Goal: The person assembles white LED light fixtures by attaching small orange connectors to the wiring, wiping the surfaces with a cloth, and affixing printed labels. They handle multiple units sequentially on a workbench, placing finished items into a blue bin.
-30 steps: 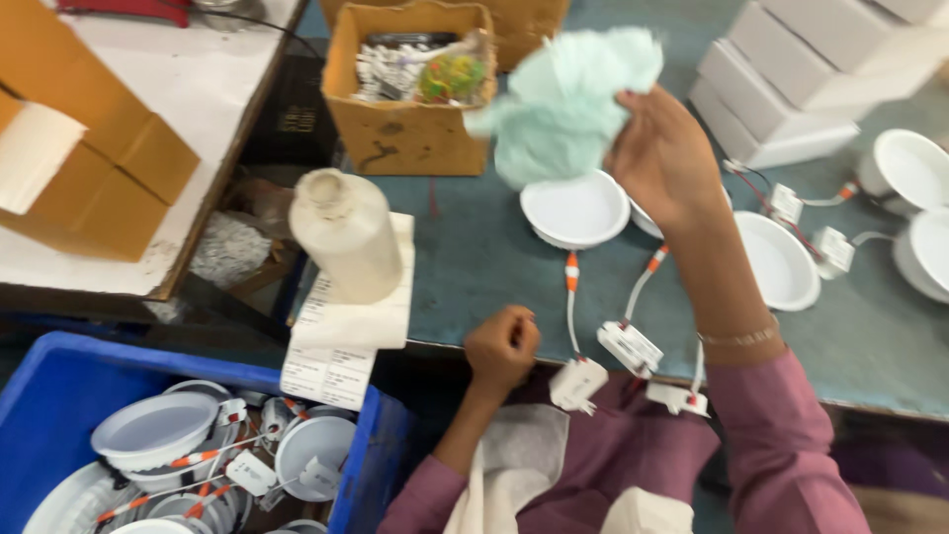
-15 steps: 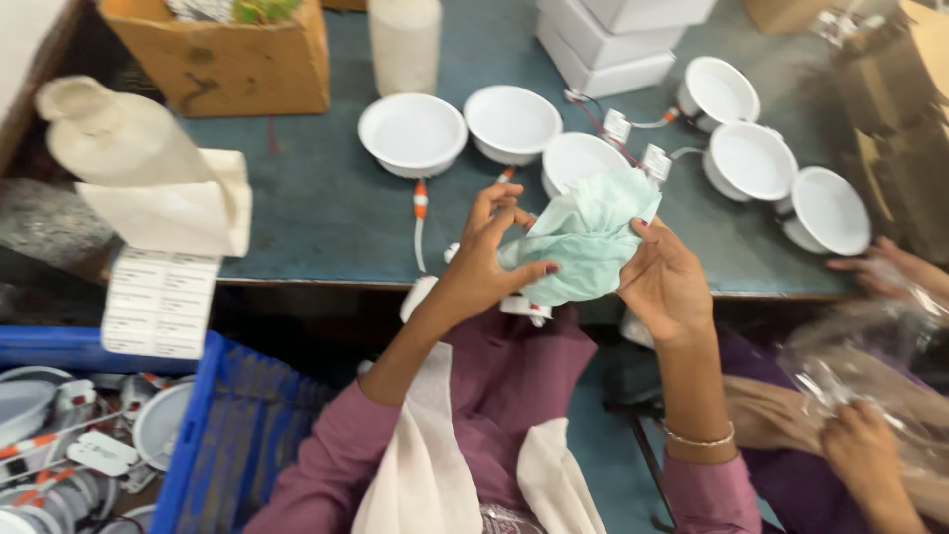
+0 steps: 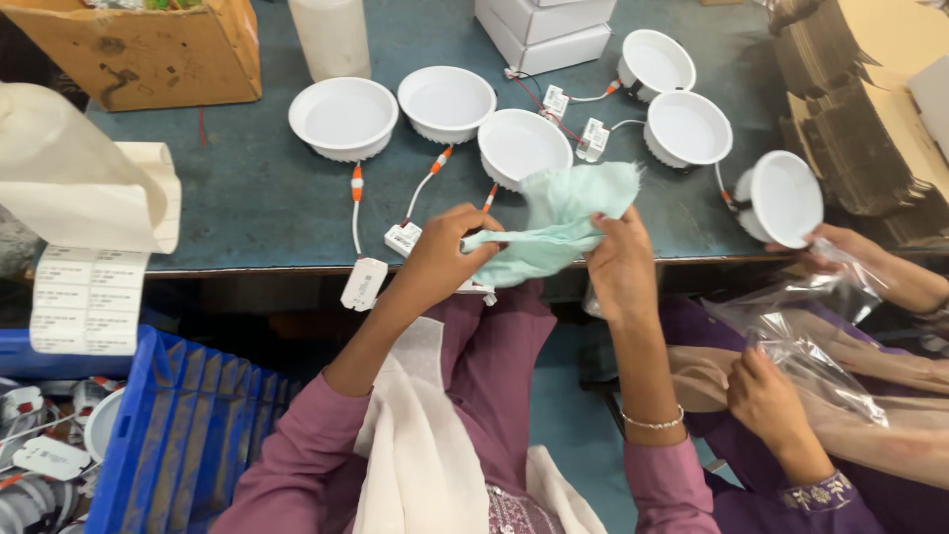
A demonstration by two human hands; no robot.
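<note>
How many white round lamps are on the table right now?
6. Three in a row: left lamp, second lamp, third lamp. Two further right: back lamp, front lamp. One tilted lamp at the table edge. More may lie outside the view.

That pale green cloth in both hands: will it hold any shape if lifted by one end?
Probably not. The pale green cloth sags and bunches between the left hand and right hand, so it looks floppy. It seems thin and light, and unlikely to slip, since its creased folds give grip.
</note>
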